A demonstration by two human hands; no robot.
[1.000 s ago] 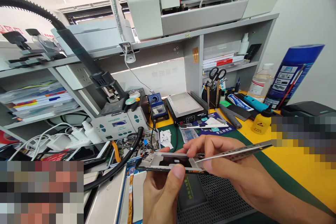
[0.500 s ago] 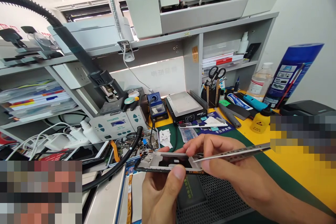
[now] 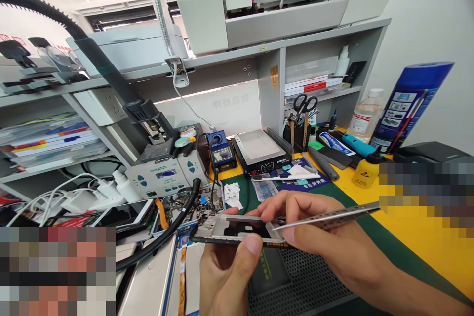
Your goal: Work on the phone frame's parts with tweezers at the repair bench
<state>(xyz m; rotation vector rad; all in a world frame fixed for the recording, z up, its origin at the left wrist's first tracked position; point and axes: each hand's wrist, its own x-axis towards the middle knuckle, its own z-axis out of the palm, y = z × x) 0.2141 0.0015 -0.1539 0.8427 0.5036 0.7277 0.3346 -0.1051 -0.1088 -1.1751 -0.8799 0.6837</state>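
Note:
An opened phone frame (image 3: 218, 227), silvery inside with a black patch in its middle, is held nearly level above the mat. My left hand (image 3: 231, 271) is closed round its near side, the thumb pressing on the front edge. From the right, my right hand (image 3: 322, 232) grips metal tweezers (image 3: 344, 215) with holes along the arms. Their tip points left, over the right part of the frame; whether it touches the metal I cannot tell. Fingertips of my right hand rest at the frame's far edge. Beneath lies a dark flat piece with green lettering (image 3: 269, 271) on a black perforated mat (image 3: 307, 281).
Behind the hands stand a hot plate (image 3: 261, 148), a blue soldering station (image 3: 221, 150) and a grey rework station (image 3: 166, 175). A tray of circuit boards (image 3: 185, 202) and a black hose (image 3: 163, 242) lie left. A yellow bottle (image 3: 366, 172) stands right.
Almost nothing differs. The view has shifted very slightly, and both hands keep their hold on the phone frame and the tweezers.

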